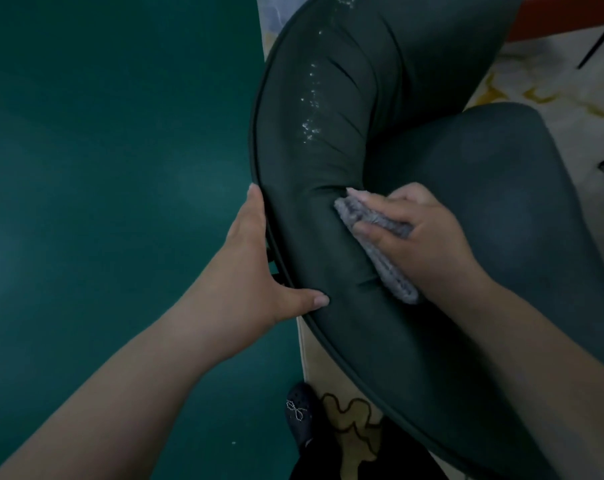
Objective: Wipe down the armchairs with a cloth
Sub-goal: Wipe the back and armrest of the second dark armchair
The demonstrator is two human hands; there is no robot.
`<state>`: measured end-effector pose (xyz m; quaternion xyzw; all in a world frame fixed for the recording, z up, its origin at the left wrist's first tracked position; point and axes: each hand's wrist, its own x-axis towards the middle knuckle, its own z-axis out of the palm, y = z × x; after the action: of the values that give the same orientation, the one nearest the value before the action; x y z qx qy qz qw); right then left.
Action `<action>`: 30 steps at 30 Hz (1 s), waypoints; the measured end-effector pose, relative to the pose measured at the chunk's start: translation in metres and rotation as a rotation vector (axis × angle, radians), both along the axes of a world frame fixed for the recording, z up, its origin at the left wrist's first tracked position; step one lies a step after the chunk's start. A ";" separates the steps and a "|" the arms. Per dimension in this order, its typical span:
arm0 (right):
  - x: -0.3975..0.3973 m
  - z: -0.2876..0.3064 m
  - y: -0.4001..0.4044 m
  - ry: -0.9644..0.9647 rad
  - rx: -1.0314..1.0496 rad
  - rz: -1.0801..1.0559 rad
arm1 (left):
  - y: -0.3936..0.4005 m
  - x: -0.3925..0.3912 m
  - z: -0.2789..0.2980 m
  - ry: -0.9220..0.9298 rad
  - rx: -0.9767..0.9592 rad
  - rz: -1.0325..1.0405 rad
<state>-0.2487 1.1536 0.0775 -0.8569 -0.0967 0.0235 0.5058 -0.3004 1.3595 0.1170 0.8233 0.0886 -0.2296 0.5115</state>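
Down on the dark green armchair (pixel 328 109), the right hand (pixel 422 237) presses a folded grey cloth (pixel 380 247) against the padded backrest just above the seat, fingers curled over the cloth; the left hand (pixel 259 271) clasps the backrest's piped edge, thumb on the front, fingers behind; wet specks glisten higher up; a dark shoe (pixel 299 414) stands by the patterned rug (pixel 356 431)

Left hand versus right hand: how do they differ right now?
The left hand is bare and grips the armchair's piped outer edge; the right hand presses a grey cloth against the inner backrest. The left holds nothing loose; the right holds the cloth. Both touch the same chair.
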 end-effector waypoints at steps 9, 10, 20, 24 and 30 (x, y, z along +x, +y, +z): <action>0.012 -0.009 -0.003 0.007 -0.042 -0.048 | -0.001 0.010 0.005 -0.064 0.136 0.042; 0.016 -0.010 -0.007 0.020 -0.053 -0.099 | -0.002 0.015 0.005 -0.075 0.135 0.053; 0.096 -0.008 0.060 -0.065 0.126 -0.159 | -0.004 0.058 -0.001 -0.163 0.201 0.141; 0.100 -0.021 0.017 0.066 0.090 -0.328 | -0.002 0.073 0.000 -0.160 0.200 0.150; 0.104 0.002 0.073 -0.147 0.145 0.007 | -0.004 0.087 -0.002 -0.204 0.270 0.121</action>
<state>-0.1448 1.2264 0.0791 -0.8171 -0.1378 -0.0449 0.5580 -0.2138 1.3555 0.1152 0.8968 0.1157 -0.0997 0.4153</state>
